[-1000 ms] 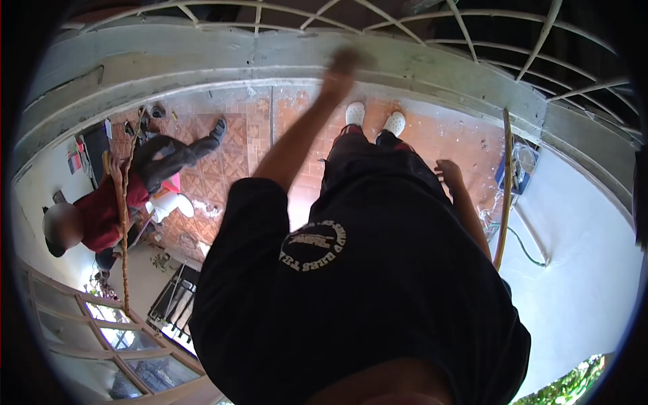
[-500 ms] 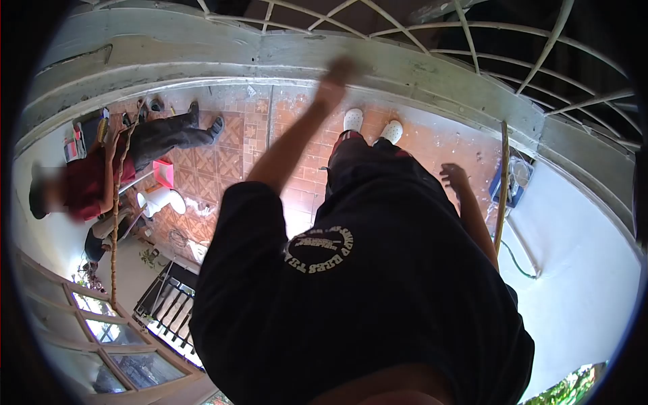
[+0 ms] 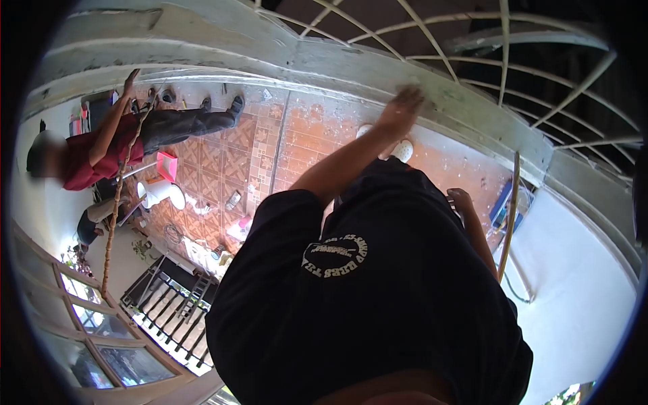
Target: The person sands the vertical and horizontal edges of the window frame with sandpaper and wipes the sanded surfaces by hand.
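Note:
My left hand (image 3: 403,111) reaches across my front to the pale, worn ledge (image 3: 351,71) beneath a curved metal grille. Its fingers point forward at the ledge surface, but motion smears them, and anything under the palm is hidden. On the other side, my right hand (image 3: 462,200) hangs low beside my dark trousers, its fingers loosely bent and partly apart, with nothing visible in them. Nearest to that hand are a blue tray-like container (image 3: 503,208) on the floor and a wooden pole (image 3: 511,216) leaning at the ledge.
The white metal grille (image 3: 439,57) rises above the ledge. At left, a person in a dark red shirt (image 3: 108,152) raises one hand to the ledge, near a bamboo pole (image 3: 116,209). A pink dustpan (image 3: 167,165), a white bucket (image 3: 156,192) and another person crouching (image 3: 91,219) are behind.
My left hand has moved right along the ledge. My right hand has drawn in lower beside my body. The person in red has raised an arm toward the ledge. My view has turned slightly.

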### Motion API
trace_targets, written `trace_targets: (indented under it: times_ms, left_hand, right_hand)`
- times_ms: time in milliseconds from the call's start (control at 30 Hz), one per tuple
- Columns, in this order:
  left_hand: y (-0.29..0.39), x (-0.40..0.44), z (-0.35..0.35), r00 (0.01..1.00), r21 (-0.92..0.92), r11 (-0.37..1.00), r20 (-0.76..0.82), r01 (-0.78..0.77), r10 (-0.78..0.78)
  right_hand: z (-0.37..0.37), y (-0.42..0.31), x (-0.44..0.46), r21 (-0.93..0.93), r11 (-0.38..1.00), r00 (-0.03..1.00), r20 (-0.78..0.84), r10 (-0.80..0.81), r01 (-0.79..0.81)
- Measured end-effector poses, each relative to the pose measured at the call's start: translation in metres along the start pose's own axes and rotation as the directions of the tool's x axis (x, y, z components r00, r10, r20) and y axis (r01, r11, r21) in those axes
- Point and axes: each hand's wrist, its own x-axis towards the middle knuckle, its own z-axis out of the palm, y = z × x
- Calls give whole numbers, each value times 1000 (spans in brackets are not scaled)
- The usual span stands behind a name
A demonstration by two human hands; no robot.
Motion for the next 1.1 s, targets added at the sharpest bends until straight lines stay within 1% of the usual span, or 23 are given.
trace_targets:
  times_ms: [33, 100, 133, 167, 233, 267, 300, 333, 400, 467, 533, 567, 633, 667, 733, 767, 800, 833, 867, 933, 967, 1033, 1100]
  left_hand:
    - [-23, -12, -9, 995, -39, 999, -95, 22, -26]
    - [-77, -30, -46, 993, 48, 996, -95, 69, -64]
    - [-101, -41, -69, 997, 174, 984, -81, 24, -10]
    - [-141, -58, -69, 983, 195, 971, -149, 136, -108]
    - [-168, -73, -115, 966, 273, 933, -174, 236, -193]
    - [-182, -76, -132, 967, 365, 896, -107, 254, -230]
    - [-180, -72, -140, 964, 343, 902, -56, 261, -258]
    - [-176, -70, -146, 959, 322, 908, -1, 268, -282]
    - [-164, -64, -126, 950, 594, 772, 36, 228, -309]
    - [-153, -53, -106, 913, 585, 729, -47, 354, -406]
    - [-138, -38, -105, 859, 542, 718, -15, 437, -511]
    - [-136, -35, -100, 859, 539, 720, -12, 437, -512]
    - [-140, -28, -97, 861, 524, 757, 84, 390, -502]
    - [-142, -27, -103, 864, 522, 762, 88, 384, -496]
    - [-127, -17, -139, 815, 347, 790, 109, 506, -569]
    - [-126, -18, -146, 868, 445, 794, 69, 415, -492]
    - [-139, -25, -134, 895, 456, 787, -50, 415, -443]
    - [-136, -26, -138, 911, 439, 810, -52, 388, -408]
    - [-122, -24, -153, 887, 447, 796, 9, 409, -461]
    - [-132, -39, -145, 980, 459, 867, -62, 196, -188]
    - [-140, -44, -142, 982, 454, 872, -52, 185, -181]
    - [-154, -48, -138, 994, 425, 899, 47, -106, 95]
    - [-162, -50, -132, 994, 319, 941, 58, -111, 97]
  right_hand:
    - [4, -17, -9, 200, 975, 992, -61, 112, -98]
    - [9, -38, -16, 209, 975, 990, -95, 102, -80]
    - [11, -45, -16, 229, 971, 986, -130, 100, -68]
    - [15, -41, -12, 226, 972, 986, -134, 98, -66]
    - [20, -16, 6, 318, 941, 993, -67, -100, 116]
    - [26, -20, 2, 260, 957, 991, -80, -112, 129]
    - [30, -8, 12, -12, 945, 940, -99, -326, 327]
    - [37, -1, 17, -281, 829, 853, -59, -519, 484]
    - [48, 7, 18, -275, 855, 869, -108, -482, 440]
    - [59, -9, 16, -270, 874, 880, -146, -453, 405]
    - [66, -18, 16, -152, 953, 940, -186, -287, 261]
    - [69, -24, 13, -153, 954, 940, -188, -283, 257]
    - [76, -38, 17, 68, 972, 968, -129, -214, 224]
    - [80, -43, 28, 72, 972, 968, -135, -211, 222]
    - [86, -34, 52, 46, 978, 975, -107, -195, 201]
    - [91, -40, 51, 75, 983, 979, -136, -155, 166]
    - [107, -69, 26, 187, 978, 970, -240, -43, 89]
    - [115, -80, 16, 80, 992, 954, -292, -65, 92]
    - [118, -86, 12, -30, 995, 937, -335, -97, 92]
    - [126, -89, 10, -63, 994, 914, -392, -105, 88]
    - [130, -90, 9, -109, 989, 893, -427, -142, 105]
    - [132, -89, 7, -97, 991, 892, -436, -122, 88]
    - [135, -88, 3, -90, 994, 892, -440, -102, 69]
